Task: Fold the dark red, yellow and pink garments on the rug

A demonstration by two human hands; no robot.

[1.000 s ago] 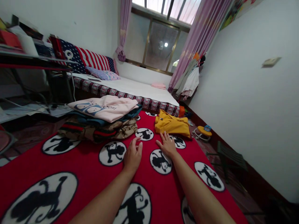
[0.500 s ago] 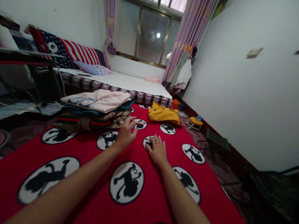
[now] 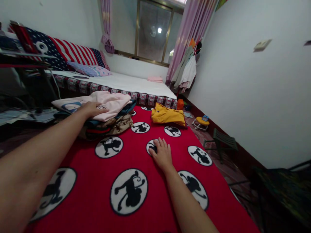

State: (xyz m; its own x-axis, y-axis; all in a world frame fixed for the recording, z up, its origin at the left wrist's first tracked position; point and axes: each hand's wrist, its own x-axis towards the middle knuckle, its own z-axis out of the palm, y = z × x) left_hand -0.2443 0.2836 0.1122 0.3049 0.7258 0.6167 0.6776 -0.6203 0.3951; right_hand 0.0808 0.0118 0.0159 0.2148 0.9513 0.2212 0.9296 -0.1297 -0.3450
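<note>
My left hand (image 3: 92, 110) lies on a folded pale pink garment (image 3: 114, 103) with blue print, its fingers stretched out. That garment tops a stack with a dark teal piece (image 3: 128, 108) and, at the bottom, a khaki garment (image 3: 121, 125) with a red and green stripe. My right hand (image 3: 162, 154) rests flat on a red blanket (image 3: 155, 191) patterned with black monkeys in white circles, fingers apart, nothing held. Beyond it, near the blanket's far edge, sits a folded yellow garment (image 3: 168, 115).
A low bed (image 3: 126, 82) with a white top stands across the back. At the left is a desk (image 3: 26, 61) with cables. On the right floor are a yellow-topped stool (image 3: 202, 121), a green folding stool (image 3: 224, 139) and a dark camouflage chair (image 3: 286, 194).
My left hand has moved left from above the blanket onto the pink garment. My right hand stays on the blanket. The view has shifted slightly.
</note>
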